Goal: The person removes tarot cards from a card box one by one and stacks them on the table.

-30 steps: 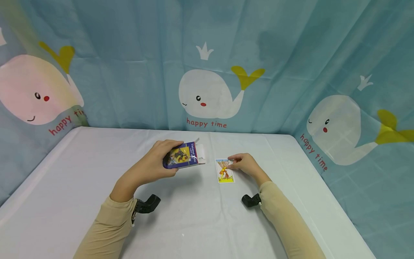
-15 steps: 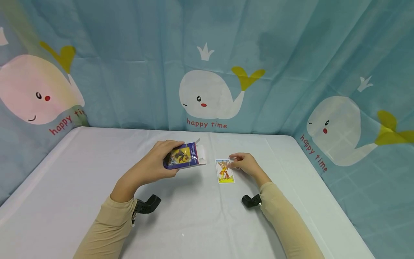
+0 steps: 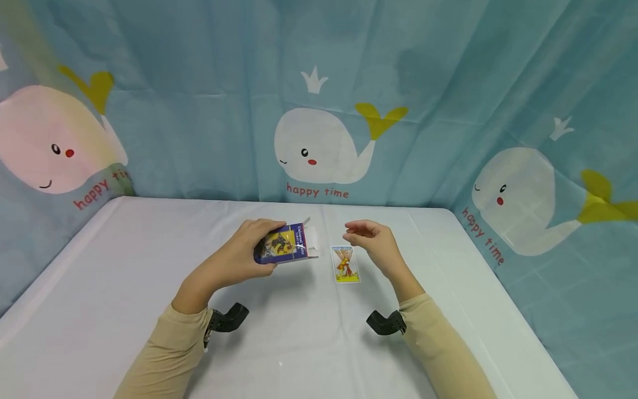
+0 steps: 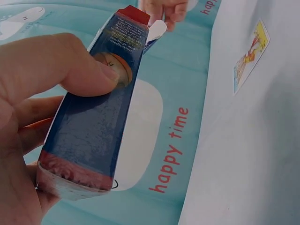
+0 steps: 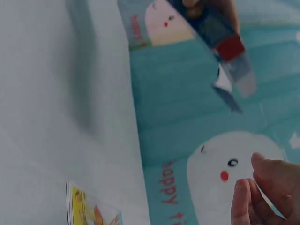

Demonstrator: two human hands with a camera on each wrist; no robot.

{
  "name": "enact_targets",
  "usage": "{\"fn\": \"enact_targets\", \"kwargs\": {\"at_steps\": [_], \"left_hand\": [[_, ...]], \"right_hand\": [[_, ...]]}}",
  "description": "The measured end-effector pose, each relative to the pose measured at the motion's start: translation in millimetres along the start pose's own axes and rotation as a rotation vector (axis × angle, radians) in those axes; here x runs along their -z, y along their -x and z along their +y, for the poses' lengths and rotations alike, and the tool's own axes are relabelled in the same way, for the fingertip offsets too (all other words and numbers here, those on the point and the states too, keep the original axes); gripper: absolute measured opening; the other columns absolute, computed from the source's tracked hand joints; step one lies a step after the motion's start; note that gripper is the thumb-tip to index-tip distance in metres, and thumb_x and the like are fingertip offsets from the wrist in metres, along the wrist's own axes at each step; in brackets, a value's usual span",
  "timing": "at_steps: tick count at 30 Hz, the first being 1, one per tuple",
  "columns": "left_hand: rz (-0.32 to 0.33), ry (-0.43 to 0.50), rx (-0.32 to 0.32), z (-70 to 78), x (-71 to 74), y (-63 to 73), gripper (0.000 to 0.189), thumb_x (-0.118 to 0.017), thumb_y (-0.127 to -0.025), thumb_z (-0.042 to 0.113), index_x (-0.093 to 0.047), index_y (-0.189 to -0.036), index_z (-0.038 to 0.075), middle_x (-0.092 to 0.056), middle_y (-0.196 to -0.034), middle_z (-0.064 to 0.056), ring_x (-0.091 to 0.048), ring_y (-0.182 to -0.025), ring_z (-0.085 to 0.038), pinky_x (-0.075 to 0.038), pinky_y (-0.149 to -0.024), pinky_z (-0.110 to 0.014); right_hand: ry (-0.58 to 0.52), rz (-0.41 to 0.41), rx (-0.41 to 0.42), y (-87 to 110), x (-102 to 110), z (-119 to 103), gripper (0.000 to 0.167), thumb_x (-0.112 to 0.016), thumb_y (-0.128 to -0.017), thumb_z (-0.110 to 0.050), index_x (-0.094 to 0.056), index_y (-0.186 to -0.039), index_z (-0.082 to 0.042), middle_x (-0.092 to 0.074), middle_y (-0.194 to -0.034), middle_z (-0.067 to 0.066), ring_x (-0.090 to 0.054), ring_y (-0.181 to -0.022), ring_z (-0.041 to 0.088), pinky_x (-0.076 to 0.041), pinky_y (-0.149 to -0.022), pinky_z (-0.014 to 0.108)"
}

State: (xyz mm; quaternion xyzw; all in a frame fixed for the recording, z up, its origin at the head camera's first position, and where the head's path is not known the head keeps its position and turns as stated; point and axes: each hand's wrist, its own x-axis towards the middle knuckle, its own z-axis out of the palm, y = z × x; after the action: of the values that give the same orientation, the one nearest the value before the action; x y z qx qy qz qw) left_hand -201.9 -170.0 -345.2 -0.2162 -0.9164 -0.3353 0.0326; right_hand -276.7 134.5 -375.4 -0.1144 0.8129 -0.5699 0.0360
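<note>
My left hand (image 3: 233,256) grips a blue tarot card box (image 3: 280,244) above the table, tilted, with its flapped end open toward the right. In the left wrist view the thumb presses the narrow printed side of the box (image 4: 93,126). A single tarot card (image 3: 345,267), showing a yellow-clad figure with a bundle of sticks, lies face up on the white cloth. Just above that card is my right hand (image 3: 374,239), fingers loosely bent and nothing between them. The right wrist view shows the same hand (image 5: 272,193) apart from the card (image 5: 89,208).
A white cloth (image 3: 299,343) covers the table. Blue curtains (image 3: 209,144) printed with whales stand along the back and sides. Each wrist carries a black camera mount, one on the left (image 3: 229,317) and one on the right (image 3: 386,322).
My right hand has let go of the card and lifted up and slightly left from it. The card stays on the table, and the left hand with the box has hardly moved.
</note>
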Motion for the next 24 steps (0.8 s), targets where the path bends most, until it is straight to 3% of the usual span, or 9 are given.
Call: {"fn": "enact_targets", "kwargs": {"at_steps": [5, 13, 24], "left_hand": [[0.001, -0.002, 0.002, -0.3, -0.7, 1.4, 0.076, -0.076, -0.079, 0.013, -0.045, -0.148, 0.010, -0.049, -0.147, -0.010, -0.039, -0.130, -0.030, -0.043, -0.096, -0.048], [0.000, 0.006, 0.003, 3.0, -0.9, 2.1, 0.076, -0.077, -0.078, 0.011, -0.045, -0.148, 0.008, -0.050, -0.146, -0.012, -0.038, -0.132, -0.032, -0.043, -0.098, -0.050], [-0.006, -0.007, -0.002, 6.0, -2.8, 0.6, 0.077, -0.077, -0.078, 0.012, -0.045, -0.148, 0.011, -0.050, -0.146, -0.010, -0.041, -0.125, -0.029, -0.044, -0.093, -0.045]], "right_hand": [[-0.017, -0.013, -0.024, 9.3, -12, -8, 0.031, -0.075, -0.089, -0.024, -0.072, -0.115, -0.008, -0.073, -0.113, 0.010, -0.068, -0.099, 0.014, -0.054, -0.093, 0.031], [-0.060, -0.022, -0.038, 19.3, -24, -15, 0.028, -0.074, -0.089, -0.021, -0.074, -0.112, -0.005, -0.074, -0.109, 0.011, -0.071, -0.094, 0.015, -0.056, -0.091, 0.039], [-0.073, -0.025, -0.056, 32.9, -31, -31, 0.025, -0.077, -0.087, -0.022, -0.076, -0.107, -0.007, -0.076, -0.104, 0.007, -0.070, -0.092, 0.016, -0.056, -0.084, 0.029]]}}
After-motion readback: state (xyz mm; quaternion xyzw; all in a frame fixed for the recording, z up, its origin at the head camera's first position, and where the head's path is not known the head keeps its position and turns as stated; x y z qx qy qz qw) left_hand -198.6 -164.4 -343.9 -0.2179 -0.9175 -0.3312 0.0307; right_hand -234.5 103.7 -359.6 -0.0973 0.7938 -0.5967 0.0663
